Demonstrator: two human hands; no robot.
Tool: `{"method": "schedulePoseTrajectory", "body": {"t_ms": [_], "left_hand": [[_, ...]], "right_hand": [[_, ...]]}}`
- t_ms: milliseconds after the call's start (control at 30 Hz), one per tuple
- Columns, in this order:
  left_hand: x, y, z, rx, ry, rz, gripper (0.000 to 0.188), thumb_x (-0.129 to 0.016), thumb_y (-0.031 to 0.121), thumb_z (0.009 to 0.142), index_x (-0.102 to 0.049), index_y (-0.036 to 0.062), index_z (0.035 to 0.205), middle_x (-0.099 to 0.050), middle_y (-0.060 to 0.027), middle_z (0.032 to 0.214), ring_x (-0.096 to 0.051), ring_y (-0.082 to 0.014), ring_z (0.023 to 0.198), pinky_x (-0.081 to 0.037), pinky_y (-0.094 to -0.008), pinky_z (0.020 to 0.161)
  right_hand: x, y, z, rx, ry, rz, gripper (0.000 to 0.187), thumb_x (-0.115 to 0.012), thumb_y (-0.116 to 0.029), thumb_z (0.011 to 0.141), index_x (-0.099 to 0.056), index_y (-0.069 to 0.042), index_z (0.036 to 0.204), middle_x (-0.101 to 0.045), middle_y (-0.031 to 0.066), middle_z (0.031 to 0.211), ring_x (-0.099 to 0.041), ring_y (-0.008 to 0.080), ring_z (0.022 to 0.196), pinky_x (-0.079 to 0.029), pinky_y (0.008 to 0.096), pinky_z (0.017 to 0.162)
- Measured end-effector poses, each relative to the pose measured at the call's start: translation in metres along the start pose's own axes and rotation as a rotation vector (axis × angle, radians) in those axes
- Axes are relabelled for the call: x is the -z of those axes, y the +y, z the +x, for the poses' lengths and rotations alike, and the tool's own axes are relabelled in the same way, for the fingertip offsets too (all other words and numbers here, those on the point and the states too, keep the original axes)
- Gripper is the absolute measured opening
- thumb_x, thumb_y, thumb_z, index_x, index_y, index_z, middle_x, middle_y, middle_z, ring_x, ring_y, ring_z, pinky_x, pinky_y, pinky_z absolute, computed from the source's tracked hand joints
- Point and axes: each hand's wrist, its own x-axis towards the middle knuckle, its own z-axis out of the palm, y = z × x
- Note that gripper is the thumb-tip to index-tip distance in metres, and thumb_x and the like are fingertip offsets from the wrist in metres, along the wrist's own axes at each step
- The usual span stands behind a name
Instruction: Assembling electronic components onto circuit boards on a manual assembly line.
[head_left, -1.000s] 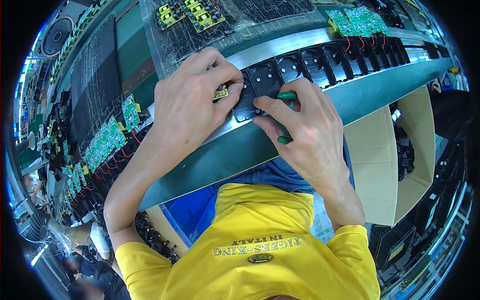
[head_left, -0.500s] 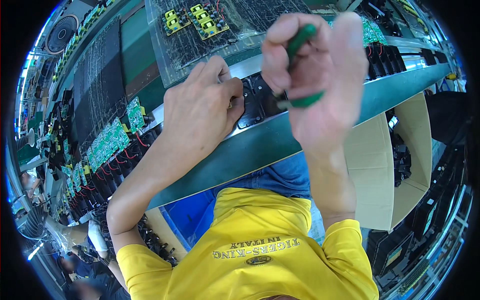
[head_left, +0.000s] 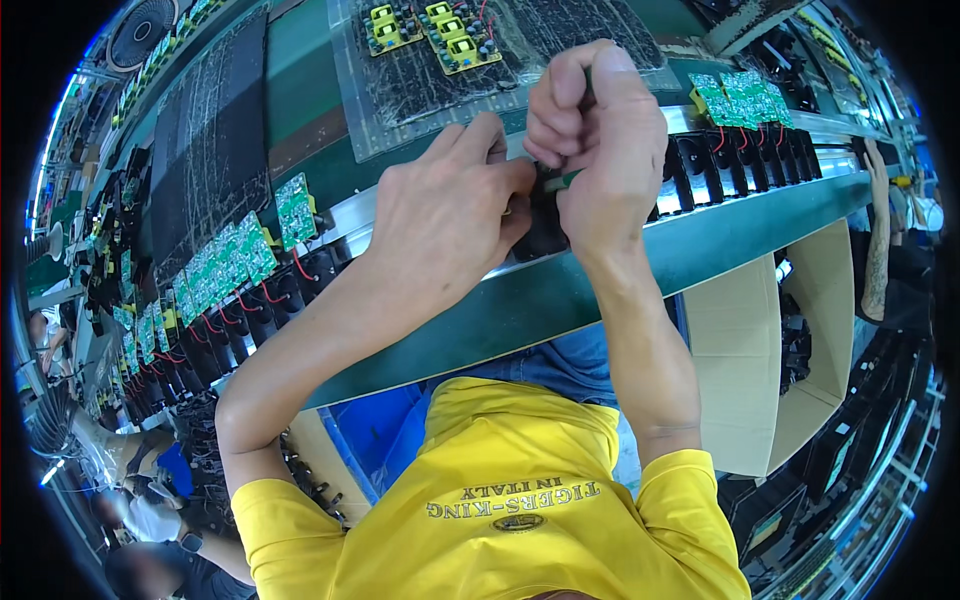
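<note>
Right hand (head_left: pixel 615 150) closed round green-handled tool (head_left: pixel 568 181), left hand (head_left: pixel 450 205) curled, hold hidden; yellow shirt (head_left: pixel 520 440), upside-down lettering (head_left: pixel 513 505)

Counter (head_left: pixel 740 236): smooth, low sheen; rail (head_left: pixel 683 120): bare, shiny metal. Housings (head_left: pixel 690 160): plastic, glossy. Carton (head_left: pixel 735 375): matt cardboard; shirt (head_left: pixel 520 455): matt cloth; jeans (head_left: pixel 545 376): woven denim.

Big printed letters (head_left: pixel 513 492) stand on the front of the yellow shirt (head_left: pixel 520 430). They make two rows and look upside down from here. Just under them in the view is a small, dark, oval badge (head_left: pixel 518 522). Any marks on the green boards (head_left: pixel 222 262) are too tiny to read.
</note>
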Motion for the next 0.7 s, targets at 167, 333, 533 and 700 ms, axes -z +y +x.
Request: {"method": "schedulePoseTrajectory", "body": {"t_ms": [167,333,533,700], "left_hand": [[-0.004,0.004,0.007,-0.025,-0.012,-0.04,0.009,-0.082,0.018,0.092,-0.082,0.0121,0.099,-0.061,-0.0078,0.112,-0.066,-0.0276,0.091,-0.056,-0.041,0.066],[0.007,0.002,0.0,0.074,-0.018,0.028,0.01,-0.082,0.018,0.092,-0.082,0.0102,0.098,-0.065,-0.0096,0.109,-0.069,-0.0306,0.088,-0.058,-0.0447,0.068],[0.058,-0.001,0.054,0.051,-0.492,-0.025,0.021,-0.089,0.021,0.09,-0.082,0.0107,0.107,-0.076,-0.0042,0.123,-0.075,-0.0317,0.097,-0.06,-0.0433,0.081],[0.045,-0.004,0.065,0.101,-0.167,0.142,0.03,-0.087,0.018,0.091,-0.077,0.0111,0.119,-0.077,-0.0049,0.127,-0.077,-0.0309,0.106,-0.061,-0.044,0.092]], "right_hand": [[0.022,0.001,-0.001,0.136,-0.186,-0.062,0.031,-0.048,-0.031,0.121,-0.066,-0.006,0.119,-0.055,0.0033,0.089,-0.044,0.0138,0.076,-0.039,0.0303,0.069],[-0.013,-0.038,-0.018,0.142,-0.06,-0.17,0.024,-0.061,-0.019,0.113,-0.077,-0.005,0.124,-0.061,0.0072,0.098,-0.051,0.0169,0.081,-0.043,0.0304,0.072],[0.029,-0.068,-0.075,0.257,-0.321,-1.292,0.02,-0.09,-0.011,0.094,-0.09,-0.012,0.114,-0.064,0.0081,0.109,-0.057,0.0212,0.087,-0.051,0.0341,0.079],[0.042,-0.051,-0.087,0.338,-0.386,-1.589,0.02,-0.096,-0.011,0.087,-0.091,-0.014,0.107,-0.065,0.0075,0.113,-0.061,0.0234,0.091,-0.054,0.0369,0.083]]}}
